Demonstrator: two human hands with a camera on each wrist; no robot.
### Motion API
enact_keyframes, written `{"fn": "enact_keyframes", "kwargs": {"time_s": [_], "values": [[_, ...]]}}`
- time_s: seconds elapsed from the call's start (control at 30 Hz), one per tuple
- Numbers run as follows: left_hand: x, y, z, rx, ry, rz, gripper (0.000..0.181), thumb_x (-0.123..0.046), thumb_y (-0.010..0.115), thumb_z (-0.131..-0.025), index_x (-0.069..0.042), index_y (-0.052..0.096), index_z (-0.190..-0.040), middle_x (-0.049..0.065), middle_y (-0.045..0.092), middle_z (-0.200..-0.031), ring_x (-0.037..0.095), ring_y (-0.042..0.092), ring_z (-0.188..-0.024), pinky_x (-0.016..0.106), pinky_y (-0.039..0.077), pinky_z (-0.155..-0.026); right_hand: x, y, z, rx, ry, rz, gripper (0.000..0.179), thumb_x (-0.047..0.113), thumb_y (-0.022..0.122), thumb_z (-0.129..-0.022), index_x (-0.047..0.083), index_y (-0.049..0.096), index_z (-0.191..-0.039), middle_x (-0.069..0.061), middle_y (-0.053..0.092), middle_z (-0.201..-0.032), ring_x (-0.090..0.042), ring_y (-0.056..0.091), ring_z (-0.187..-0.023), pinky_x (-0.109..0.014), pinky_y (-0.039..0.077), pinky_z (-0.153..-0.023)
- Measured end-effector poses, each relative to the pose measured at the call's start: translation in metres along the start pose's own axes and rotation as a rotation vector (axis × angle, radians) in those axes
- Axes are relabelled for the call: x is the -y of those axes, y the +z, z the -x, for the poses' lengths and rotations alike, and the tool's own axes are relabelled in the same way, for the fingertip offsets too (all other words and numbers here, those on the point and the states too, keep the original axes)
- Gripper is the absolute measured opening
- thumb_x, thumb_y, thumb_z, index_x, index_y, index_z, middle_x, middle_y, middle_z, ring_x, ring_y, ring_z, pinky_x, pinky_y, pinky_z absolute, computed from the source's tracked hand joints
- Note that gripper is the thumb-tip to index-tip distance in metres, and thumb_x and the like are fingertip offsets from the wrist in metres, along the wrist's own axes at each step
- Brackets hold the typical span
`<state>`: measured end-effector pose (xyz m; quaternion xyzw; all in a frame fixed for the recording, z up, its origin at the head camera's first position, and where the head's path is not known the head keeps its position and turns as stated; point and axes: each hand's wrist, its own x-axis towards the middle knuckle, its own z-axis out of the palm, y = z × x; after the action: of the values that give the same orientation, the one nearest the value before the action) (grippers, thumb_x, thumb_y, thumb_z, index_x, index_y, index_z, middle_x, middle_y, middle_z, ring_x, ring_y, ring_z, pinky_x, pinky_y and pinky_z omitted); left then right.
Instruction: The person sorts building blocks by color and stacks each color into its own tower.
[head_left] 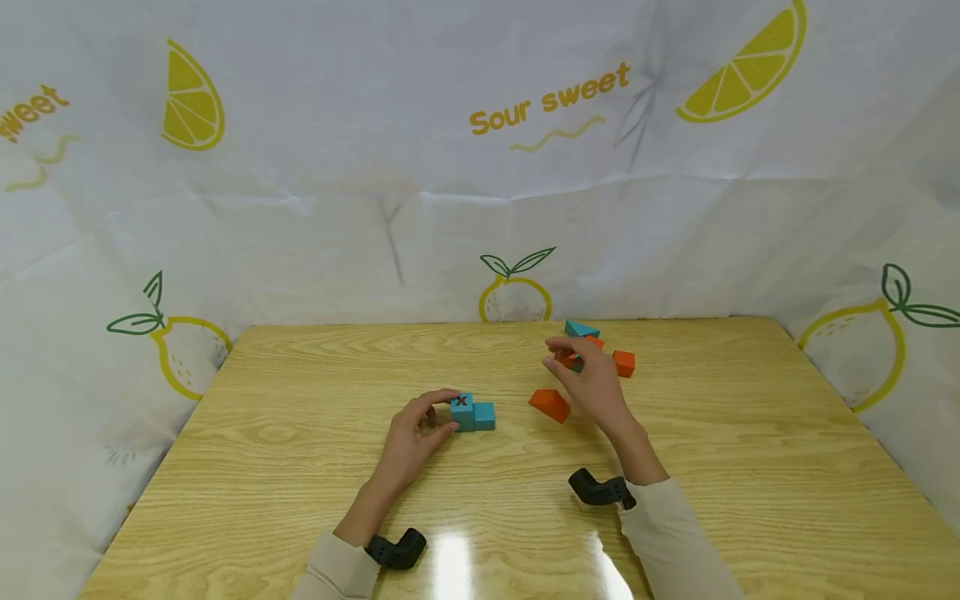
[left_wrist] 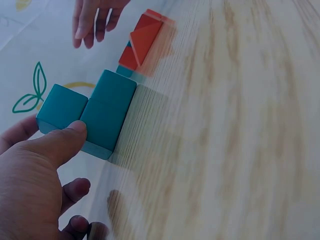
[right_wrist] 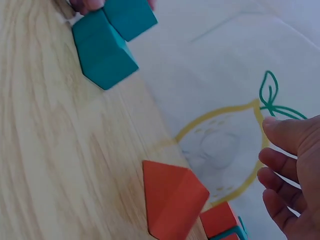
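Note:
My left hand pinches a small blue cube marked with a dark X on top. In the left wrist view, the thumb lies across the near face of that cube, which sits on a longer blue block. That lower block lies flat on the table and sticks out to the right. My right hand is raised near the back right with loosely bent fingers and nothing between them. Below it and to its left lies an orange triangular block; the hand partly hides other blocks behind it.
An orange cube stands right of the right hand, and a blue triangular block lies near the back edge of the wooden table. A white cloth printed with lemons hangs behind the table.

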<state>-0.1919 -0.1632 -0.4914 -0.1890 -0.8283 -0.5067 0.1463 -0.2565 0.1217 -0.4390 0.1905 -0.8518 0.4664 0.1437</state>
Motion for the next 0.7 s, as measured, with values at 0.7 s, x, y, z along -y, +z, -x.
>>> {"fn": "enact_keyframes", "kwargs": {"time_s": [0.7], "values": [[0.000,0.004,-0.001,-0.015,-0.037,-0.009,0.047,0.005,0.073,-0.080,-0.009,0.063,-0.124,0.010,0.063,-0.113,0.038,0.050,-0.081,0.044,0.040,-0.065,-0.031,-0.014,0.004,-0.113,0.109,0.048,0.029,0.012,0.068,-0.090,-0.002,0.065,-0.116,-0.019,0.060,-0.109,-0.034,0.056,-0.096,-0.046,0.048,-0.079]]}}
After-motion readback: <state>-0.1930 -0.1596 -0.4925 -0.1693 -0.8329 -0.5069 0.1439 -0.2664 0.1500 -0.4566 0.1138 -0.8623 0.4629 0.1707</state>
